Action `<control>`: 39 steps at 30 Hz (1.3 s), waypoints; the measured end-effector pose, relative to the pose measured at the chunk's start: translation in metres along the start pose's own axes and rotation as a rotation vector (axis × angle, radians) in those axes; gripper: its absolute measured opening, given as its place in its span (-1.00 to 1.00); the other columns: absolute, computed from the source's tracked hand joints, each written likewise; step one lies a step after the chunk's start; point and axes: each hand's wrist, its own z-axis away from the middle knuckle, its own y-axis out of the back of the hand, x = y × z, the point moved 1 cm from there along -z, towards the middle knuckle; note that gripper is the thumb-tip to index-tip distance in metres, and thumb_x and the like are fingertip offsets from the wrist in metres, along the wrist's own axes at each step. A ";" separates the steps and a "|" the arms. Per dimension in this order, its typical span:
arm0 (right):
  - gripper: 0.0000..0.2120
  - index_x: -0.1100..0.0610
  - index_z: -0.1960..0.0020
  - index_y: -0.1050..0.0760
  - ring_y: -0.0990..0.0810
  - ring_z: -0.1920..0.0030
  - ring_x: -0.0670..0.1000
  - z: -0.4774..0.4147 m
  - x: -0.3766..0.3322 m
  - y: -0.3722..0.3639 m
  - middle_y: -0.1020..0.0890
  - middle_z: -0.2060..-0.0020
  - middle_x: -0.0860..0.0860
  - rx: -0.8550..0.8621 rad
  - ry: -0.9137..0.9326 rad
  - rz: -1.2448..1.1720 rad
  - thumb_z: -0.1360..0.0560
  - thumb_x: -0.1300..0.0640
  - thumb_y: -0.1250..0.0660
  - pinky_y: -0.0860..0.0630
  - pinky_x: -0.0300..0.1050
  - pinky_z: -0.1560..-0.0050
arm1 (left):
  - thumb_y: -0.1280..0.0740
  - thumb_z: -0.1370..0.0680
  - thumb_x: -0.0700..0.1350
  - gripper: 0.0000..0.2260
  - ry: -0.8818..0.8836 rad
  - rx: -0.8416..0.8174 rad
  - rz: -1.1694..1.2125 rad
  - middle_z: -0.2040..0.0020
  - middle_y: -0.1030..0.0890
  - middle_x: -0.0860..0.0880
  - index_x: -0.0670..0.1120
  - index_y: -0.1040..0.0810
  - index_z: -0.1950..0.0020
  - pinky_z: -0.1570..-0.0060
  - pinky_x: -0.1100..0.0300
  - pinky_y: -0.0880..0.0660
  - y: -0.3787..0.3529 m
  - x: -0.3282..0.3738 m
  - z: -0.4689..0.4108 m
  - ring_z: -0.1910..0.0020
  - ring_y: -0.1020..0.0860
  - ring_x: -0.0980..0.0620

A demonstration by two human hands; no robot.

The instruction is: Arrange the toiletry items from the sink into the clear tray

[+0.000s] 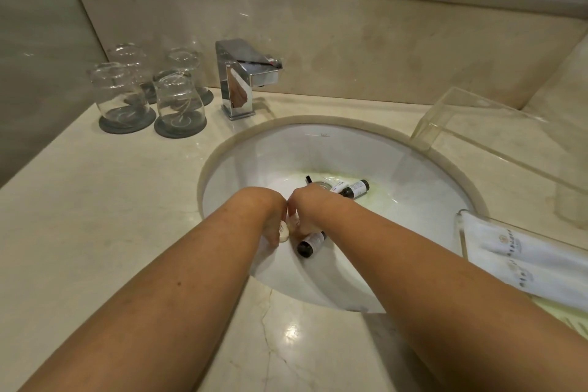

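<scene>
- both hands reach down into the white sink, wrists touching near its front wall; open basin lies behind and to the right of them.
- the clear tray stands on the counter right of the sink rim, close to the back wall.
- the left hand has its fingers closed on a small white round item.
- the right hand curls downward; its grasp cannot be told.
- a dark bottle lies just below the right hand, label too small to read.
- more bottles lie by the drain.
- folded towels at right carry a crest, writing unreadable.
- upturned glasses and the tap stand behind.
</scene>
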 end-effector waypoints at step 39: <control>-0.59 -0.20 -0.17 -0.55 -0.53 0.11 -0.29 0.360 0.208 -0.037 -0.56 0.04 -0.24 0.791 -0.322 -0.463 -0.37 -0.29 -0.38 -0.35 -0.40 0.15 | -0.47 -0.51 -0.01 -0.58 -0.799 0.587 0.579 -0.17 -0.61 0.30 0.18 -0.52 -0.36 -0.09 0.22 -0.60 0.051 0.177 0.130 -0.16 -0.56 0.31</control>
